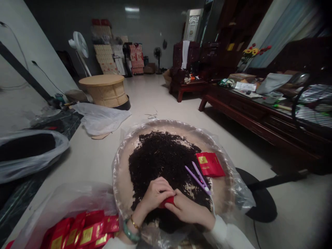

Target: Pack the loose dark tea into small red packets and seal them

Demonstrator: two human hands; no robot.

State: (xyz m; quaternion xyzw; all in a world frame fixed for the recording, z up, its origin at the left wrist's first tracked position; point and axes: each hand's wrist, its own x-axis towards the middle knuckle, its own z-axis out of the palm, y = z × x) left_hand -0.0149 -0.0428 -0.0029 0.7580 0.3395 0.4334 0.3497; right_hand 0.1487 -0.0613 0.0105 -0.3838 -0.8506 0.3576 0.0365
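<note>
Both hands meet over a pile of dark, dry leaf-like material [160,159], which lies in a round tray lined with clear plastic [121,162]. Between them is a small red packet [167,202], mostly covered by the fingers. My left hand [158,192] curls over its top and left side. From the right, my right hand [181,207] closes on the same packet. A purple tong-shaped sealer [198,180] with a white cord rests spread on the pile, right of the hands. Beside it lies a stack of flat red packets [210,164].
At lower left, a clear bag holds several red packets [86,231]. Another plastic-lined container [62,147] of dark material stands at the left edge. A black fan base [261,204] is right of the tray. A long wooden table [249,114] with clutter stands farther right.
</note>
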